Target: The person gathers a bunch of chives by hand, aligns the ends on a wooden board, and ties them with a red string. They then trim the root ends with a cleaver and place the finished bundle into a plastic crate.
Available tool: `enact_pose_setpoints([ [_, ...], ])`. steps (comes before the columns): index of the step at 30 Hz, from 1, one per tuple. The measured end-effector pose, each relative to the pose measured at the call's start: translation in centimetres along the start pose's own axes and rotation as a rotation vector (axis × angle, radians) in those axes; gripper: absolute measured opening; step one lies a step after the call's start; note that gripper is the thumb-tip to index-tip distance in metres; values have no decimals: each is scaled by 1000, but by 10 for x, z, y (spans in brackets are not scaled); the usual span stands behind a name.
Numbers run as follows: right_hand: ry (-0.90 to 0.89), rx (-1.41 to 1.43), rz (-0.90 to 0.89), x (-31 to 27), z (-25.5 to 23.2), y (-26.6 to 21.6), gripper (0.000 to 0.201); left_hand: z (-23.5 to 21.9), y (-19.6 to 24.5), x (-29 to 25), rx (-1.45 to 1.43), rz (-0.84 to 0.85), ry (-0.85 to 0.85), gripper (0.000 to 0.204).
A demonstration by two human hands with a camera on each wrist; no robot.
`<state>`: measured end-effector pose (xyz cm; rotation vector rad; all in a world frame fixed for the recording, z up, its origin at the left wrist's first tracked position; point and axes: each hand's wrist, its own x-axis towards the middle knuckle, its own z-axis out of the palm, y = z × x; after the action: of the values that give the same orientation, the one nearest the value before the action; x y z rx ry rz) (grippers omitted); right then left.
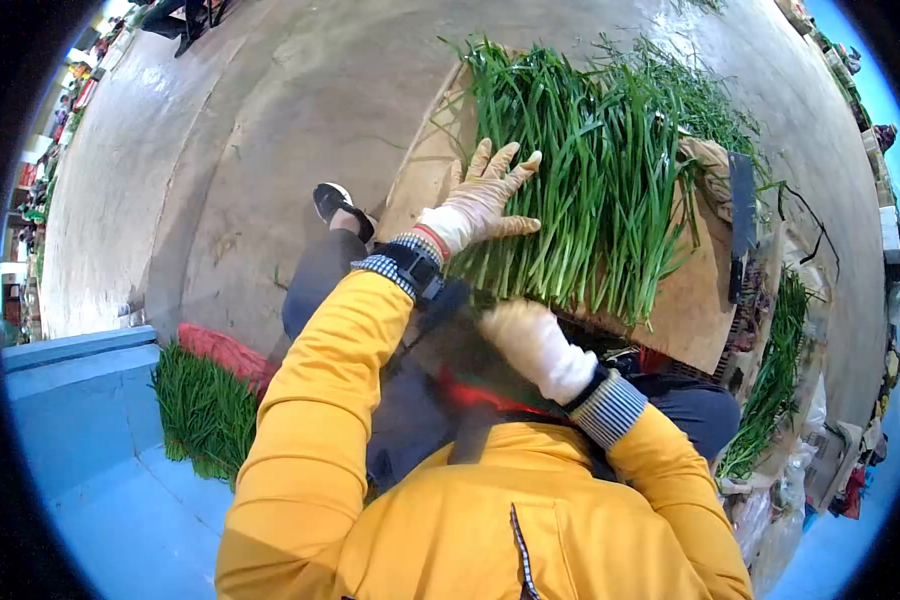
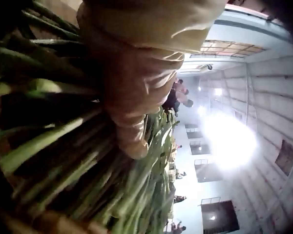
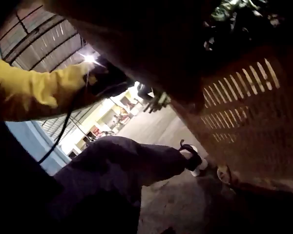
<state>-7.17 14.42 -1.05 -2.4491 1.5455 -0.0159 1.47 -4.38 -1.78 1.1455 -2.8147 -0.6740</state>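
A thick layer of long green leaves with pale stalk ends, like garlic chives (image 1: 590, 180), lies across a board (image 1: 705, 310) in front of me. My left hand (image 1: 485, 205), in a cream glove, rests on the left side of the layer with its fingers spread. In the left wrist view, the gloved fingers (image 2: 134, 97) lie over the stalks (image 2: 63, 146). My right hand (image 1: 530, 345), in a pale glove and blurred by motion, is close to my lap, just below the stalk ends at the board's near edge. Its fingers are too blurred to tell what they hold.
A dark broad-bladed knife (image 1: 742, 215) lies along the board's right edge. A slotted crate (image 3: 241, 92) stands beneath the board. More greens lie in a bundle (image 1: 205, 410) by a red cloth (image 1: 225, 355) at left, and in a pile (image 1: 770, 370) at right.
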Motion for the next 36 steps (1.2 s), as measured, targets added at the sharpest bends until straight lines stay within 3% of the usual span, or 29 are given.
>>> enact_pose_setpoints([
  [1, -162, 63, -93, -10, -5, -5, 8, 2, -3, -1, 2, -1, -3, 95],
  [2, -395, 349, -143, -20, -15, -2, 11, 3, -5, 1, -9, 24, 28, 96],
  [3, -618, 355, -19, -28, -26, -1, 14, 8, -6, 2, -26, 50, 59, 96],
  [5, -542, 131, 102, -41, -56, 10, 9, 16, -8, 3, -91, 97, 100, 97],
  [7, -92, 111, 234, -25, -67, 13, 10, 20, -2, 5, -37, 83, 149, 97],
  [8, 216, 10, 184, -14, -66, 15, 14, 20, 0, 8, -36, 88, 155, 97],
  [9, 325, -59, 174, 1, -67, 17, 11, 24, 1, 10, -38, 83, 167, 98],
  [12, 388, -205, 210, 20, -18, 38, 11, 25, -1, 9, -62, 87, 165, 100],
  [14, 7, -267, 170, 12, -12, 31, 15, 20, -4, 7, -140, 110, 159, 98],
  [15, -123, -147, 167, 6, -18, 25, 16, 20, -3, 3, -142, 117, 161, 98],
  [17, 234, 106, -90, -45, 44, 50, 12, 11, -3, -2, -245, 153, 267, 95],
  [18, -41, 196, 40, -36, -3, 39, 17, 5, -4, -7, -354, 235, 419, 91],
  [19, -321, 291, 175, -28, -62, 22, 24, -2, -2, -14, -364, 195, 560, 85],
  [20, -65, 363, 293, -27, -77, 20, 36, -1, -9, -16, -522, 163, 676, 81],
  [21, 80, 363, 480, -23, -88, 21, 36, -1, -14, -17, -680, 128, 791, 77],
  [22, 135, 359, 583, -14, -93, 28, 37, -10, -7, -25, -677, 134, 789, 77],
  [24, 200, 354, 681, 8, -93, 41, 45, -27, 8, -46, -964, -554, 501, 61],
  [25, 185, 249, 752, 21, -78, 48, 55, -12, 6, -38, -949, -601, 428, 73],
  [26, 171, 146, 823, 29, -66, 52, 70, 5, 6, -34, -742, -535, 510, 83],
  [27, 181, 150, 820, 30, -61, 54, 70, 16, 8, -32, -536, -464, 586, 93],
  [28, 147, 254, 808, 25, -57, 58, 79, 18, 13, -32, -557, -409, 555, 113],
  [29, 107, 357, 794, 18, -49, 63, 91, 20, 14, -30, -555, -409, 555, 113],
  [30, 236, 439, 732, 6, -30, 73, 80, 25, 15, -29, -433, -367, 498, 117],
  [31, 264, 542, 780, -4, -32, 74, 73, 25, 17, -28, -315, -322, 441, 121],
  [32, 366, 620, 770, -13, -23, 80, 69, 23, 15, -29, -434, -350, 378, 124],
  [36, 623, 740, 724, -25, -20, 82, 63, 40, 15, -24, -475, -354, 473, 118],
])
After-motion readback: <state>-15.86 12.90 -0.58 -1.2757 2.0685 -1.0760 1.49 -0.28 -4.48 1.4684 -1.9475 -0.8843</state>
